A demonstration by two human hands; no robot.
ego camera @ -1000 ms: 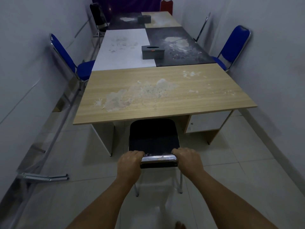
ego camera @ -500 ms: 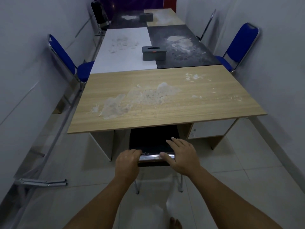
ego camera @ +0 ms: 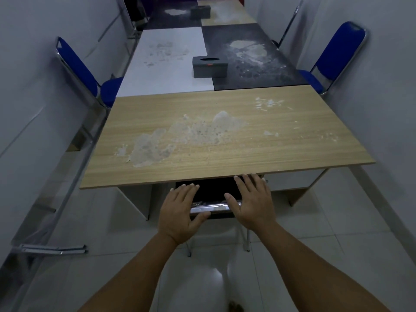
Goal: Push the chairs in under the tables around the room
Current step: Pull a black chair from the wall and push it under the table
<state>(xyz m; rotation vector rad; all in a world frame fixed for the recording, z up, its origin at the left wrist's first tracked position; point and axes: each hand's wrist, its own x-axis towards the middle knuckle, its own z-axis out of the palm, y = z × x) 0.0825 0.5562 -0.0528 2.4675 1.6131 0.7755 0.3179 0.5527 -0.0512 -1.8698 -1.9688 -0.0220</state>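
A black chair (ego camera: 212, 190) with a chrome top rail (ego camera: 211, 208) stands at the near edge of the wooden table (ego camera: 225, 140); its seat is hidden under the tabletop. My left hand (ego camera: 180, 210) and my right hand (ego camera: 254, 201) lie flat on the backrest, fingers spread, palms over the rail. A blue chair (ego camera: 90, 79) stands at the left wall with its seat partly under the white table (ego camera: 166, 64). Another blue chair (ego camera: 335, 57) stands on the right beside the black table (ego camera: 254, 59).
A grey tissue box (ego camera: 209, 66) sits where the white and black tables meet, a second one (ego camera: 200, 11) farther back. Folded metal frames (ego camera: 54, 249) lean along the left wall. Walls run close on both sides. The floor is pale tile.
Both hands went from gripping the chair's top rail to lying flat and open on the backrest. The chair slid forward, farther under the wooden table.
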